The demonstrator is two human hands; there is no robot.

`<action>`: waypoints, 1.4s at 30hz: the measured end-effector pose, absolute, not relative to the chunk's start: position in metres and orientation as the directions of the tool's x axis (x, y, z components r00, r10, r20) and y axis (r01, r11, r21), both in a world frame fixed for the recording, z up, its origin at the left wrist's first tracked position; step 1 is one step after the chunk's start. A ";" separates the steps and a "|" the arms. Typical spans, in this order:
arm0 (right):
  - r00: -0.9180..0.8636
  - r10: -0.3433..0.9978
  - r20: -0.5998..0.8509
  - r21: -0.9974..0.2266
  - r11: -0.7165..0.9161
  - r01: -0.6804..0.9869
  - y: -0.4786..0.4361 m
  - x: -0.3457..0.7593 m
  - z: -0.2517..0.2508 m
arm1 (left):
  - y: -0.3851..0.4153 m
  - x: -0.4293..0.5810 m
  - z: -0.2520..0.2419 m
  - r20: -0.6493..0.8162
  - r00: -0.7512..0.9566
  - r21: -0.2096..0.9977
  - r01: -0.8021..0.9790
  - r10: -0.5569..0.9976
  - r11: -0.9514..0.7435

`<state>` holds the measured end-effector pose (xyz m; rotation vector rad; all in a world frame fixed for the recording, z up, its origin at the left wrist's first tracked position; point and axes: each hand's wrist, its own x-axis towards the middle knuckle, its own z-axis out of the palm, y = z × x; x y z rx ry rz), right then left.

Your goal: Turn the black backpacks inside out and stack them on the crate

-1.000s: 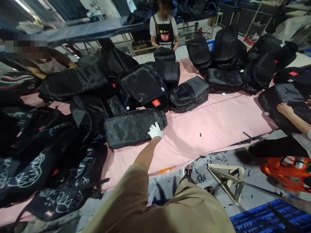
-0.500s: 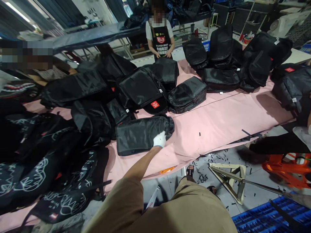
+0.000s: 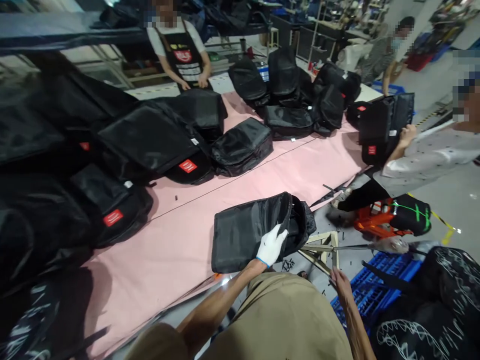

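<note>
My left hand (image 3: pixel 270 246), in a white glove, is closed on the open top edge of a black backpack (image 3: pixel 243 235). The backpack lies flat and hangs over the near edge of the pink-covered table (image 3: pixel 180 230). My bare right hand (image 3: pixel 340 281) is low on the right, beside a wooden stool (image 3: pixel 322 250) and a long metal rod (image 3: pixel 360 246). Its fingers point up and I cannot make out whether they hold anything.
Black backpacks with red labels (image 3: pixel 150 145) are piled at the left and back. A person in an apron (image 3: pixel 182 50) stands across the table. On the right, another person (image 3: pixel 423 160) holds up a backpack (image 3: pixel 382 127). A blue crate (image 3: pixel 375 280) and a printed black bag (image 3: pixel 431 310) lie near my legs.
My left hand has dragged the backpack from mid-table to the near edge, and my view has swung right. My right hand has come into view.
</note>
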<state>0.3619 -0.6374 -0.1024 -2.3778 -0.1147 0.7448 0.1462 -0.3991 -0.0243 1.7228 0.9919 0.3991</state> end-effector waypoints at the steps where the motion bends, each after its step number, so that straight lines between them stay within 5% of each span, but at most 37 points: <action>1: 0.814 0.287 -0.505 -0.638 -0.759 -0.128 -0.628 0.369 -0.104 | -0.410 0.152 -0.018 -0.199 0.636 0.907 0.407 0.745 -0.105; 5: 0.771 0.406 -0.491 -0.621 -0.784 0.017 -0.569 0.403 -0.107 | -0.441 0.161 0.001 -0.153 0.784 0.946 0.292 0.602 -0.139; 9: 0.834 0.320 -0.449 -0.424 -0.898 0.117 -0.549 0.411 -0.106 | -0.445 0.152 0.019 -0.214 0.727 0.955 0.296 0.652 -0.017; 14: 0.910 0.250 -0.331 -0.445 -0.892 0.084 -0.567 0.407 -0.102 | -0.438 0.116 0.045 -0.296 0.665 0.952 0.265 0.686 0.154; 21: 0.940 0.322 0.115 -0.703 -0.642 0.306 -0.526 0.436 -0.038 | -0.421 0.104 0.054 -0.277 0.889 0.877 0.389 0.365 -0.283; 24: 0.867 0.343 0.360 -0.732 -0.472 0.491 -0.526 0.429 -0.003 | -0.410 0.104 0.078 -0.215 0.969 0.892 0.245 0.121 -0.380; 26: 0.802 0.355 0.480 -0.697 -0.400 0.595 -0.535 0.414 0.014 | -0.393 0.108 0.099 -0.019 0.974 0.927 0.102 0.225 -0.360; 28: 0.734 0.369 0.570 -0.647 -0.349 0.678 -0.549 0.395 0.026 | -0.365 0.124 0.116 0.158 0.816 0.945 0.038 0.557 -0.324; 31: 0.648 0.394 0.652 -0.558 -0.329 0.762 -0.571 0.367 0.039 | -0.322 0.182 0.119 0.190 0.586 0.956 0.072 0.788 -0.284; 34: 0.623 0.416 0.662 -0.492 -0.386 0.780 -0.598 0.350 0.051 | -0.314 0.252 0.088 0.184 0.894 0.846 0.068 0.409 -0.530; 37: 0.668 0.390 0.634 -0.471 -0.490 0.734 -0.628 0.346 0.060 | -0.348 0.299 0.043 0.213 0.976 0.666 -0.173 -0.038 -0.725; 42: 0.773 0.242 0.587 -0.492 -0.651 0.578 -0.671 0.374 0.057 | -0.408 0.349 0.008 0.475 0.846 0.525 -0.493 -0.242 -0.693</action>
